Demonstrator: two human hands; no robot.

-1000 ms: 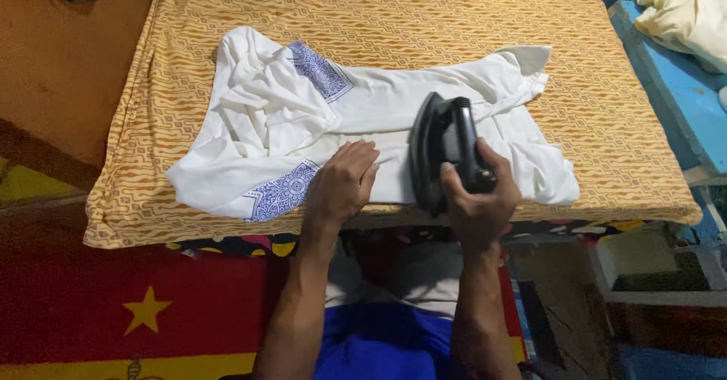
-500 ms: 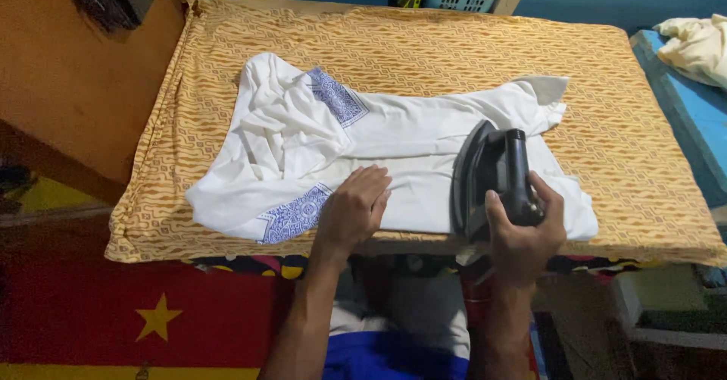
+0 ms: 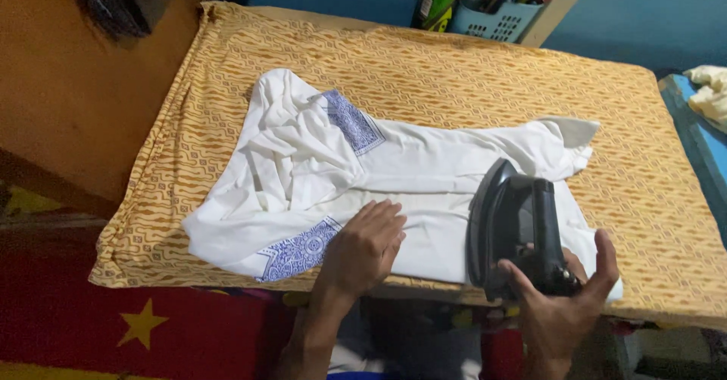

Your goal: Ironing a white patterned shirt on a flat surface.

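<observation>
A white garment (image 3: 424,175) with blue patterned patches lies spread on a table covered in an orange patterned cloth (image 3: 485,77). My left hand (image 3: 363,247) rests flat on the garment's near edge, beside a blue patch (image 3: 297,250). My right hand (image 3: 556,304) grips the rear of a black clothes iron (image 3: 515,225), which stands tipped on its heel at the garment's right end, its soleplate facing left.
A pale blue basket (image 3: 496,18) with bottles and tools stands at the back. A pale cloth (image 3: 708,96) lies on a blue surface at the right. An orange wall is on the left; a red cloth with a yellow star (image 3: 142,323) hangs below the table.
The view has shifted, so the table sits lower right in the frame. The iron stays tipped up in my right hand, whose fingers have spread. My left hand stays on the garment.
</observation>
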